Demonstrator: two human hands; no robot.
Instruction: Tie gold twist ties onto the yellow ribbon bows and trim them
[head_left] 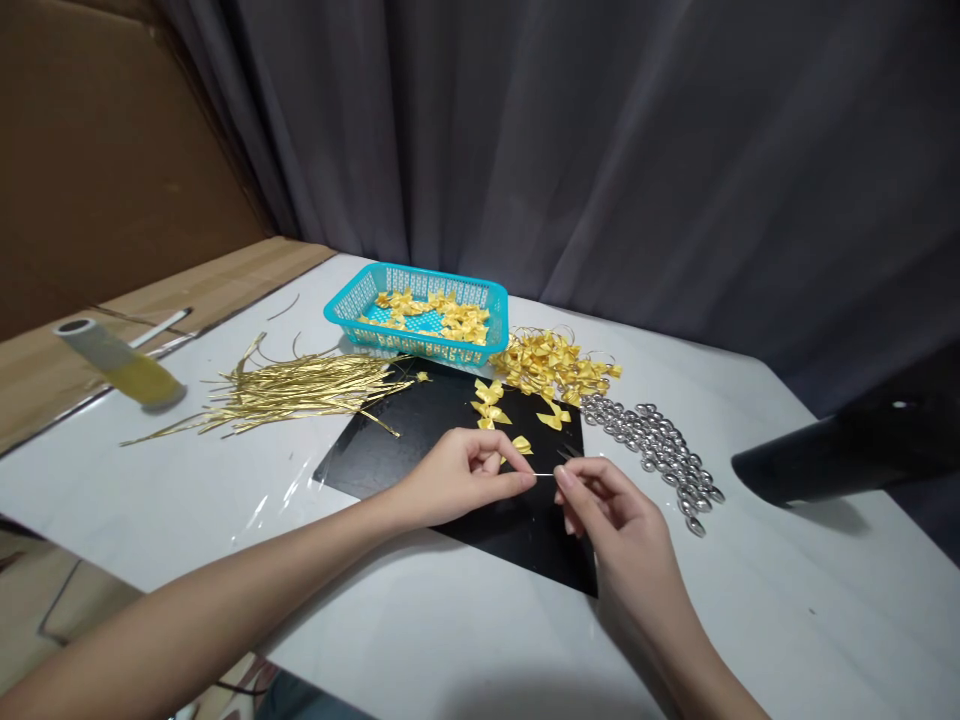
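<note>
Above the black mat (450,420), my left hand (469,475) pinches one end of a short thin strand (544,475). The other end is between the thumb and fingers of my right hand (619,515). A dark pointed tip shows by my right fingers; the rest of it is hidden. Several yellow bows (491,403) lie on the mat just beyond my hands. A heap of yellow bows with strands (555,365) sits behind the mat, and silver oval beads (660,445) spread to its right.
A turquoise basket (416,345) with yellow bows stands at the back. Gold strands (300,390) lie left of the mat. A yellowish bottle-like object (124,370) is far left, a black cylinder (817,455) far right. A grey curtain (600,150) hangs behind.
</note>
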